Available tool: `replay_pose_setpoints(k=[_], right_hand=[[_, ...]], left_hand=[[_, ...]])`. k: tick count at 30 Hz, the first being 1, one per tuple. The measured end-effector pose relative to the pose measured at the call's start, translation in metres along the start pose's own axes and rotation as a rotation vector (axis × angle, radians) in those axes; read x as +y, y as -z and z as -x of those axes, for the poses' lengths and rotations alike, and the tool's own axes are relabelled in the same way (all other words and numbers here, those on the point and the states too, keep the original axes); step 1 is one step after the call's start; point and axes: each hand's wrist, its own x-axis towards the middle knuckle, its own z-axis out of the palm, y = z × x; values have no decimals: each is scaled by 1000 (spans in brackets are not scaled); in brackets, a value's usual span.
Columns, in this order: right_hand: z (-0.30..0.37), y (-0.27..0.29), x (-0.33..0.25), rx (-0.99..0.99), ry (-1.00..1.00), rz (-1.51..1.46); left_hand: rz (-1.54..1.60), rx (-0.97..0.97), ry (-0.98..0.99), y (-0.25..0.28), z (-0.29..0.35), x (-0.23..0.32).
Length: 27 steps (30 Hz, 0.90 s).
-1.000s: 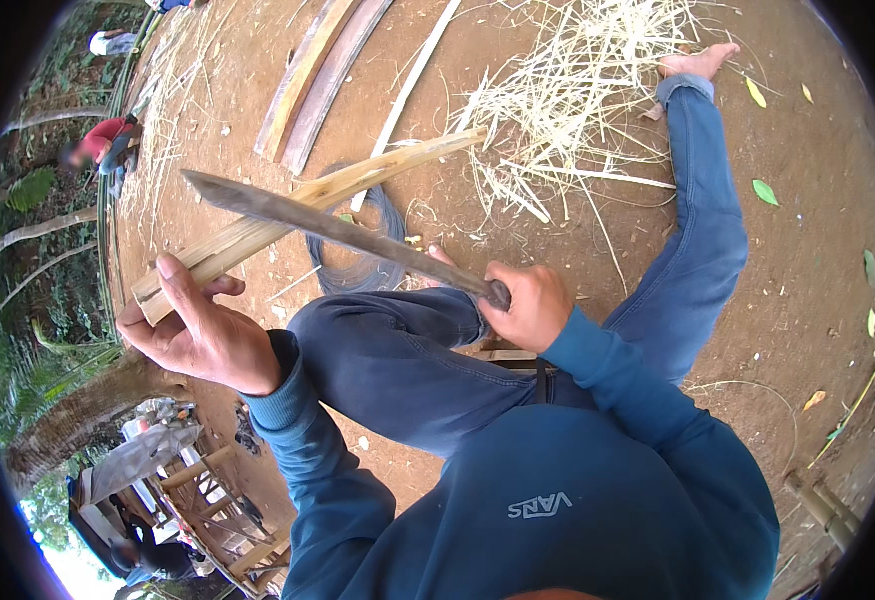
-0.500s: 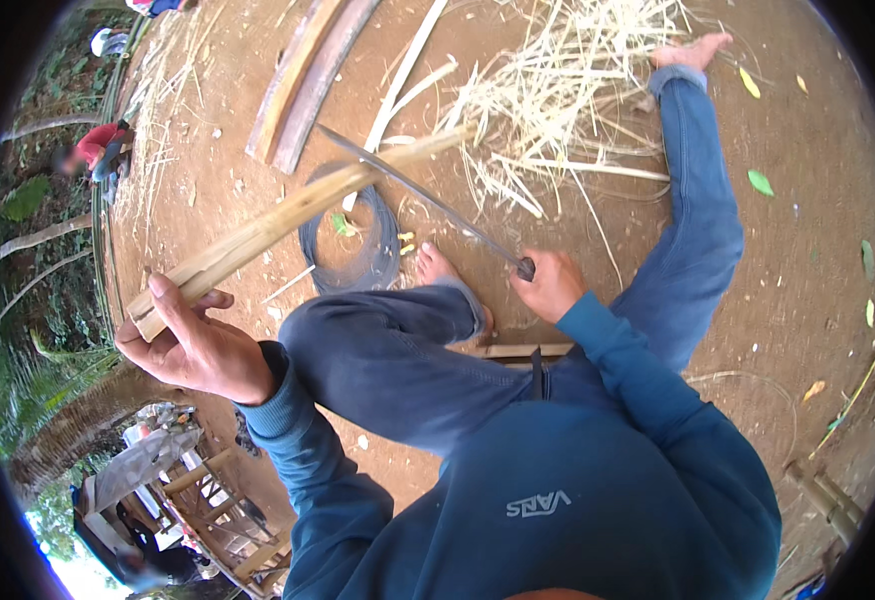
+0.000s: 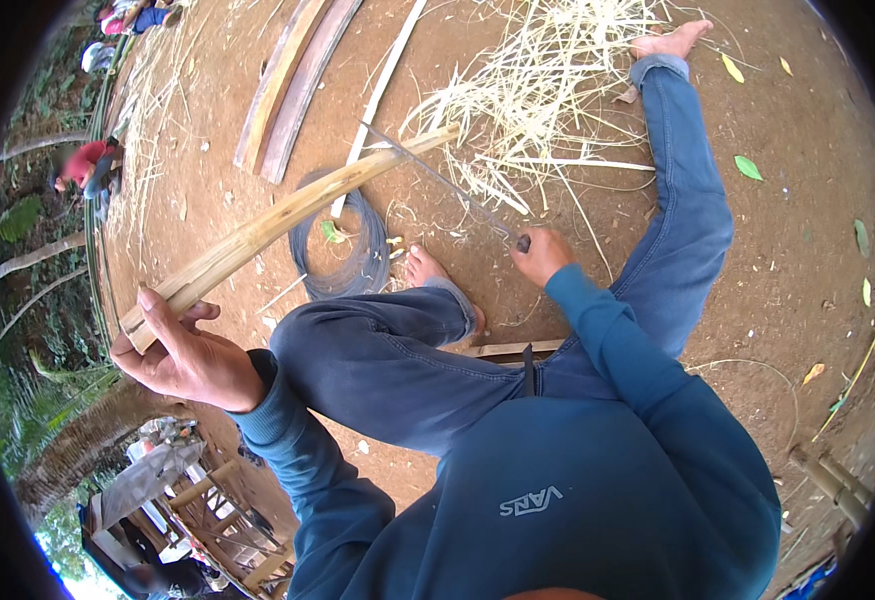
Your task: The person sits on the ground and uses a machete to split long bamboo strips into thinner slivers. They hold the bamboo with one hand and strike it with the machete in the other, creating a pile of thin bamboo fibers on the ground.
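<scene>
My left hand (image 3: 198, 362) grips the near end of a long split piece of bamboo or wood (image 3: 276, 218), thumb on top and fingers beneath. The piece slants up and away to the right above the ground. My right hand (image 3: 545, 258) is closed round the dark handle of a long narrow knife (image 3: 448, 188). Its thin blade points up and to the left and crosses the piece close to the far end. Whether the edge touches the wood I cannot tell.
A coil of dark wire (image 3: 303, 245) lies by my bare foot. Beyond it are brown planks (image 3: 303, 85), a pale strip (image 3: 383, 95) and a heap of shavings (image 3: 533, 100). A person in red (image 3: 86, 165) crouches far left; a wooden frame (image 3: 213, 500) stands lower left.
The knife blade has shifted right along the piece, nearer its far end. My left hand keeps the same grip, and the whole view has moved slightly.
</scene>
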Motion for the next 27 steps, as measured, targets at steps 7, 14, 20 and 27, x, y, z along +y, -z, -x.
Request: replay_pose_setpoints(k=[7,14,20,27], right_hand=[[2,0,1,36,60,11],[3,9,-4,-26,-21,75],[-25,-3,27,-18,-101,53],[-34,-4,31,24,-126,124]], left_hand=[[-20,5,3,7,3,0],[-34,49,25,8,1,-1],[-68,48,22,5,-3,-6],[-57,34,1,5,-2,-8]])
